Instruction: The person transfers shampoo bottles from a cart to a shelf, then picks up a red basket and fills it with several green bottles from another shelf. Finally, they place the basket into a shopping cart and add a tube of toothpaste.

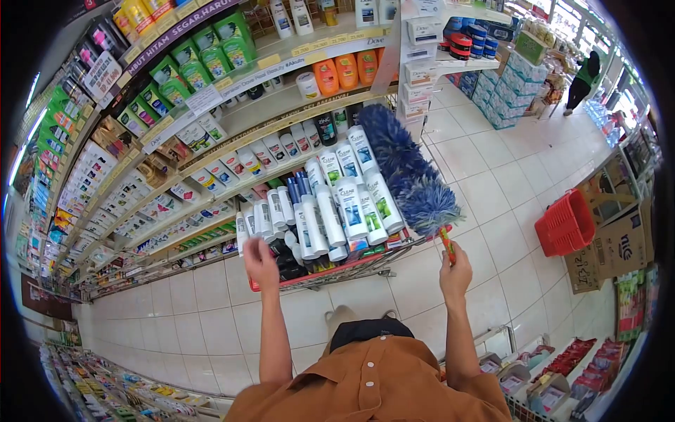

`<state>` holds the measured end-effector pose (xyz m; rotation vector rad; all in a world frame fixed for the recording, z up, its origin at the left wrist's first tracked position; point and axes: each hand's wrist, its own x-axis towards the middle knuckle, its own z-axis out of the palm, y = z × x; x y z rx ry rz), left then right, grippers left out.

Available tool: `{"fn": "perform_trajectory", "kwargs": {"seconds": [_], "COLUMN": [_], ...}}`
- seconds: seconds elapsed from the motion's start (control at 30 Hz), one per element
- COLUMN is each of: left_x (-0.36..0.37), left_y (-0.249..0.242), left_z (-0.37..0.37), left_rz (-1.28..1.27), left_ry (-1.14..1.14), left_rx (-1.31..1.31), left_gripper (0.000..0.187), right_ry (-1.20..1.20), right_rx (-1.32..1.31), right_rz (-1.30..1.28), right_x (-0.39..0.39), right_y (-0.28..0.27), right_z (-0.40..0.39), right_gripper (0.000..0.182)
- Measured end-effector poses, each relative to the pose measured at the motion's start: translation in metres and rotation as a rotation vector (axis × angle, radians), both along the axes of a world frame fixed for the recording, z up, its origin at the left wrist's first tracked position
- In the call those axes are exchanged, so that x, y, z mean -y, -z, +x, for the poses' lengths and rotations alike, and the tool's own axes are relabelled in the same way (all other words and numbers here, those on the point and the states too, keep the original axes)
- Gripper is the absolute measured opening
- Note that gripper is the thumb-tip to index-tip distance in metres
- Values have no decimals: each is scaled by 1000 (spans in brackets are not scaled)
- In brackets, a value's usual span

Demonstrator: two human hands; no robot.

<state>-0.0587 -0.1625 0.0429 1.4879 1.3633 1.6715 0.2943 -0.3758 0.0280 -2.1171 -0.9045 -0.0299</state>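
Observation:
My right hand (456,270) is wrapped round the orange and green handle (447,243) of a fluffy blue duster (415,172), whose head slants up beside the shelf end. My left hand (261,263) is raised near the left end of a red-edged cart (330,273), fingers bent; whether anything is between them cannot be made out. White shampoo bottles (349,209) with blue and green labels stand in rows in front of me, with dark bottles (287,259) lower at the left, close to my left hand.
Shelves (281,116) of toiletries curve along the left. A red basket (566,224) and cardboard boxes (624,243) are at the right. A person (583,81) stands far off at the upper right. Packaged goods (562,380) fill racks behind me.

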Motion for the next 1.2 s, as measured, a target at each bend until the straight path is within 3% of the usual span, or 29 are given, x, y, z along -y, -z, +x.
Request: {"fn": "perform_trajectory", "kwargs": {"seconds": [0.13,0.2,0.27,0.33,0.5,0.6,0.7,0.87,1.0,1.1,1.2], "left_x": [-55,-89,-127,-170,-244,-243,-254,-248,-242,-226,-191], "left_y": [-89,-98,-86,-58,20,12,4,6,14,12,-8], "left_z": [125,180,225,260,302,309,312,301,305,309,319], "left_rz": [26,51,-8,89,-75,-154,-202,-191,-123,-66,-79], "left_ry": [458,621,705,784,833,778,785,832,830,763,666], "left_rx": [-159,-260,-382,-588,-872,-674,-681,-786,-818,-939,-1026], "left_gripper": [24,30,31,32,30,31,29,35,33,38,41], "right_ry": [-48,-69,-78,-140,-238,-253,-287,-336,-612,-708,-903], "right_rx": [-15,-112,-141,-163,-186,-304,-439,-533,-637,-1029,-1010], "right_rz": [13,-29,-53,-102,-243,-212,-264,-236,-287,-407,-238], "right_x": [2,2,1,-6,-12,-17,-25,-20,-17,-23,-13], "right_y": [0,-10,-17,-21,-24,-30,-52,-44,-40,-67,-15], "right_z": [8,11,10,4,-8,-7,2,14,43,68,75], "right_gripper": [30,31,31,31,29,29,31,35,43,45,51]}}
